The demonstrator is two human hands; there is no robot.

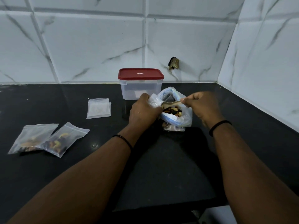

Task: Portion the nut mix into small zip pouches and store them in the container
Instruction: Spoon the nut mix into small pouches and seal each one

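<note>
1. The crinkly clear plastic bag of nut mix [178,117] stands on the black surface [161,159], just before the red-lidded container [140,84].
2. A small clear zip pouch [153,101] is gripped by the left hand [143,110]; a metal spoon [171,103] is pinched by the right hand [200,107].
3. The pouch is judged light, limp and slippery; it is best held at its mouth edge.

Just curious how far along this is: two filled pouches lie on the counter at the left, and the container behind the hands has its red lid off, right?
Not quite. The head view shows the red lid on the container, closed. The two filled pouches do lie on the counter at the left.
</note>
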